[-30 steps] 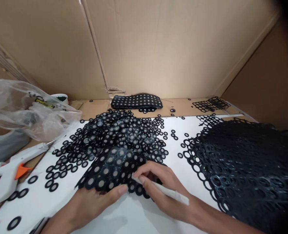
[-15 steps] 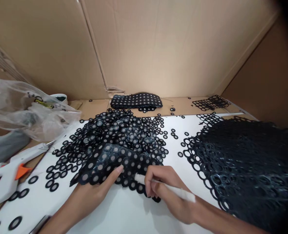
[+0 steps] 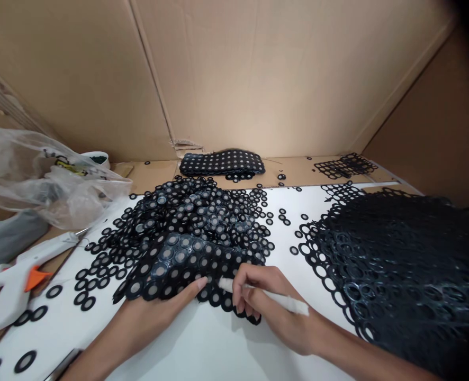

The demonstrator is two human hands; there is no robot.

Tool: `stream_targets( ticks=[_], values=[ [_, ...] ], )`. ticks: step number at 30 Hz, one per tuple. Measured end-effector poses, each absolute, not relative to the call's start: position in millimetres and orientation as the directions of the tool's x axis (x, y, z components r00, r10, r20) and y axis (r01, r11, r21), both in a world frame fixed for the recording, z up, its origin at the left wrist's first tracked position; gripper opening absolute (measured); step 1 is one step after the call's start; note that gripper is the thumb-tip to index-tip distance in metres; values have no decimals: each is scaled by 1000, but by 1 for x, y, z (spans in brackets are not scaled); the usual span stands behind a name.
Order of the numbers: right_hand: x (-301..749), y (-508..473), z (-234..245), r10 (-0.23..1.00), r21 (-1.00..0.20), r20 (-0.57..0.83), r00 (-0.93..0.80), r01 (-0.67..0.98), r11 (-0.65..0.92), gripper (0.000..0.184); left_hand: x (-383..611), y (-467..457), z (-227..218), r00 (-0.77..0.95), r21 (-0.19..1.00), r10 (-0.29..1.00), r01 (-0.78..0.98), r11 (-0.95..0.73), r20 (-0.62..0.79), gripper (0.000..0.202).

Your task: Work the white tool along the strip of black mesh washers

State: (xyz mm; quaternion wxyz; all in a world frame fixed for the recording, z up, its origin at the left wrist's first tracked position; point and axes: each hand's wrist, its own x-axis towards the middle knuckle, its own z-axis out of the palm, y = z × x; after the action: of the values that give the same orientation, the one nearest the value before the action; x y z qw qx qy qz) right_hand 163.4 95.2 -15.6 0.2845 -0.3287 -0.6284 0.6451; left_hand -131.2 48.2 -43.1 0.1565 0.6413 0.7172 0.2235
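- Black punched sheet (image 3: 187, 267), dotted with pale discs, lies on the white tabletop (image 3: 203, 344) at the near edge of a heap of loose black rings (image 3: 195, 211).
- Left hand (image 3: 159, 312) rests on the sheet's near edge, thumb pressed flat on top, fingers hidden beneath; it seems to pinch the sheet.
- Right hand (image 3: 272, 304) is clenched around a thin white stick (image 3: 264, 296), whose tip touches the sheet close to the left thumb.
- To the right sprawls a big mound of black punched-out webbing (image 3: 401, 270).
- At the left edge lie a white glue gun (image 3: 18, 278) and a crumpled clear plastic bag (image 3: 39, 177).
- Farther back, against the cardboard wall (image 3: 258, 79), sits a stack of dotted sheets (image 3: 222, 163).
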Motion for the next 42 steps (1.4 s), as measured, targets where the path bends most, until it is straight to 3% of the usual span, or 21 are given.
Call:
stream_targets(
  ticks=[3, 14, 18, 21, 23, 26, 35, 39, 42],
  values=[
    [164, 95, -17, 774, -997, -71, -629, 47, -54, 21, -129, 50, -38, -162, 507, 987, 849, 151, -24, 67],
    [166, 96, -16, 767, -998, -64, -638, 51, -41, 21, -135, 50, -47, -214, 639, 977, 749, 175, -16, 77],
    [167, 93, -16, 743, -989, 79, -665, 42, 142, 24, -135, 51, -42, -240, 695, 969, 687, 211, -57, 88],
    [164, 91, -16, 700, -947, 220, -680, 21, 319, 22, -132, 51, -33, -233, 729, 971, 655, 197, -53, 87],
    [161, 90, -16, 690, -937, 248, -680, 13, 350, 21, -131, 51, -29, -233, 731, 971, 654, 192, -47, 81],
    [160, 92, -17, 726, -963, 201, -657, 4, 270, 22, -134, 52, -33, -181, 700, 983, 698, 151, -31, 71],
    [165, 95, -20, 847, -997, 44, -529, 27, 69, 25, -154, 46, -61, -91, 622, 995, 782, 41, 48, 69],
    [162, 95, -19, 829, -996, 22, -558, 55, 64, 23, -154, 44, -57, 7, 597, 999, 802, 22, -47, 57],
    [161, 96, -17, 831, -995, 13, -556, 75, 65, 22, -147, 46, -50, -70, 602, 993, 791, 112, -92, 58]
  ],
)
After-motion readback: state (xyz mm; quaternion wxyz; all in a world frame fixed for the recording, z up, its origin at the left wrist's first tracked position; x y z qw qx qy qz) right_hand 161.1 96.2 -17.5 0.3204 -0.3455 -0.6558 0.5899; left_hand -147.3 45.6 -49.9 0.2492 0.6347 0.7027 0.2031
